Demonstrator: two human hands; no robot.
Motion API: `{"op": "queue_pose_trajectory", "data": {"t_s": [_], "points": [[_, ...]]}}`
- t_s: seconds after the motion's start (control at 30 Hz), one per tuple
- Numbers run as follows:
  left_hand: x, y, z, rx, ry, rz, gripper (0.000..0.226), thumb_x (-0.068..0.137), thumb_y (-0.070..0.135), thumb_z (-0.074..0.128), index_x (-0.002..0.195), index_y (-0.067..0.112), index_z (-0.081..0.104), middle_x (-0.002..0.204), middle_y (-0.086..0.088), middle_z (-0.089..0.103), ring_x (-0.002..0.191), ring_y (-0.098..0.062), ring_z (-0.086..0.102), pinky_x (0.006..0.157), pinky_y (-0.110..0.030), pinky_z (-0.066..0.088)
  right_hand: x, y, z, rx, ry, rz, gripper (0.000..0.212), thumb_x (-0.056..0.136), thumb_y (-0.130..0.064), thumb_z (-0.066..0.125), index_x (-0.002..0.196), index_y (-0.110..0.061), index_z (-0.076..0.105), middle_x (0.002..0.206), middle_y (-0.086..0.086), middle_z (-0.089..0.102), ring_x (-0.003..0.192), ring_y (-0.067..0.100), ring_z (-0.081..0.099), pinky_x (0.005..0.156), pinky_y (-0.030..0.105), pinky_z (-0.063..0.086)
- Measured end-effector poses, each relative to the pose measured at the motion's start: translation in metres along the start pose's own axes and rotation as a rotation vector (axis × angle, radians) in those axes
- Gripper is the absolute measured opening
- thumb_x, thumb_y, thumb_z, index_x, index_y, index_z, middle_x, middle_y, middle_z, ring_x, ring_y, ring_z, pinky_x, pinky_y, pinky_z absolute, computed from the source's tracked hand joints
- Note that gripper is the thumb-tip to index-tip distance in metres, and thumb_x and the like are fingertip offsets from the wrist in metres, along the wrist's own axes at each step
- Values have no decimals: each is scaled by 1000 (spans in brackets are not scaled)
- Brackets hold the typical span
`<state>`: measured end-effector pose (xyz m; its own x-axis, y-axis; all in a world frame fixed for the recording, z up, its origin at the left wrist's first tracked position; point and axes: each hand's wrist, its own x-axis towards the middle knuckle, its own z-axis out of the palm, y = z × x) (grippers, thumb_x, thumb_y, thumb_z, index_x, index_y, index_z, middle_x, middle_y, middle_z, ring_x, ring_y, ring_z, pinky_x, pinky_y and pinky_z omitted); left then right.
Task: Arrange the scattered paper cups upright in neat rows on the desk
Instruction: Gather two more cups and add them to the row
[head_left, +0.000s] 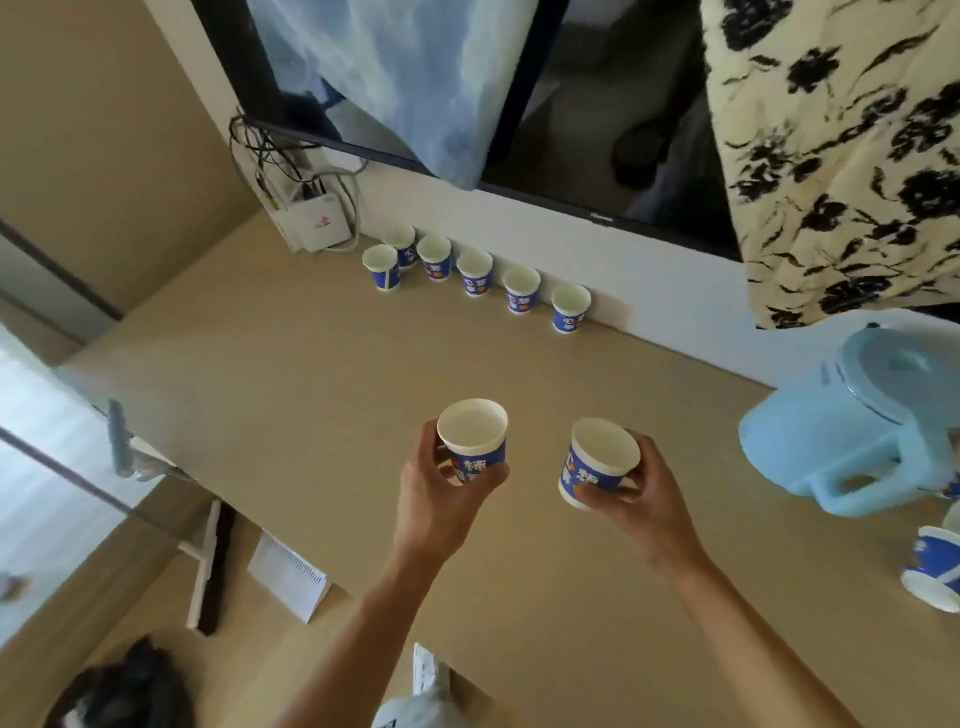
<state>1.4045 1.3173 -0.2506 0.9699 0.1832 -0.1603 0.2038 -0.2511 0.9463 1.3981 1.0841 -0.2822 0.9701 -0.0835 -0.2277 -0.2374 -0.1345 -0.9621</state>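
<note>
My left hand (441, 499) grips a blue-and-white paper cup (474, 441), upright, above the middle of the tan desk (260, 364). A second cup (597, 462), tilted slightly left, sits in my right hand (644, 493). Along the back wall stands a row of several upright cups (475, 273), with one extra cup (382, 267) in front of the row's left end. Another cup (935, 571) lies on its side at the desk's right edge.
A light blue kettle (857, 426) stands at the right of the desk. A white router (319, 223) with cables sits in the back left corner. A dark screen (571, 104) hangs above, draped with cloths. Floor and a broom lie left of the desk.
</note>
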Motion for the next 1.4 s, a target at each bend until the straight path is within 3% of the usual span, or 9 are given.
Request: {"op": "queue_pose_trajectory", "data": {"t_s": [0.2, 0.37, 0.6, 0.73, 0.87, 0.93, 1.07, 1.4], "points": [[96, -38, -71, 18, 32, -26, 54, 71, 18, 88, 114, 36, 60, 100, 12, 74, 92, -9, 71, 73, -15, 53, 94, -8, 112, 19, 19, 5, 68, 54, -42, 86, 116, -37, 59, 113, -13, 71, 102, 11, 70, 83, 29, 58], [169, -71, -103, 51, 27, -1, 61, 63, 40, 82, 118, 42, 56, 103, 21, 72, 94, -1, 70, 72, -17, 52, 178, -3, 188, 4, 33, -44, 68, 56, -45, 84, 118, -35, 59, 112, -14, 70, 100, 9, 70, 86, 31, 57], [243, -122, -115, 66, 48, 67, 61, 70, 30, 88, 119, 43, 55, 109, 26, 70, 99, 4, 68, 74, -20, 48, 282, 14, 261, -84, 51, -184, 58, 68, -29, 83, 120, -33, 58, 114, -15, 69, 105, 7, 68, 92, 37, 57], [265, -141, -113, 51, 48, 120, 64, 63, 45, 80, 122, 46, 54, 111, 26, 70, 100, 4, 68, 73, -10, 47, 331, 20, 285, -124, 111, -308, 53, 75, -21, 84, 121, -31, 59, 114, -15, 70, 109, 10, 66, 94, 34, 54], [280, -157, -107, 66, 72, 166, 65, 65, 34, 87, 120, 49, 54, 110, 29, 69, 99, 9, 66, 73, -2, 44, 367, 25, 297, -153, 185, -414, 53, 79, -16, 86, 124, -23, 58, 115, -13, 69, 109, 7, 66, 91, 27, 53], [287, -162, -107, 58, 67, 176, 63, 65, 30, 87, 117, 49, 56, 108, 28, 70, 100, 8, 66, 76, 2, 40, 377, 28, 301, -167, 204, -428, 55, 79, -16, 86, 125, -21, 57, 116, -12, 68, 109, 7, 65, 94, 31, 53], [297, -164, -109, 45, 34, 201, 56, 69, 29, 87, 112, 48, 57, 108, 24, 71, 101, 4, 67, 77, -1, 42, 386, 35, 307, -199, 222, -450, 57, 78, -14, 87, 127, -15, 56, 118, -3, 68, 111, 16, 66, 97, 43, 54], [322, -165, -114, 52, 34, 246, 56, 70, 22, 89, 115, 39, 60, 106, 26, 71, 101, 3, 67, 79, -5, 46, 408, 43, 324, -232, 320, -455, 59, 75, -12, 89, 125, -8, 58, 116, 3, 69, 106, 20, 66, 96, 41, 53]]}}
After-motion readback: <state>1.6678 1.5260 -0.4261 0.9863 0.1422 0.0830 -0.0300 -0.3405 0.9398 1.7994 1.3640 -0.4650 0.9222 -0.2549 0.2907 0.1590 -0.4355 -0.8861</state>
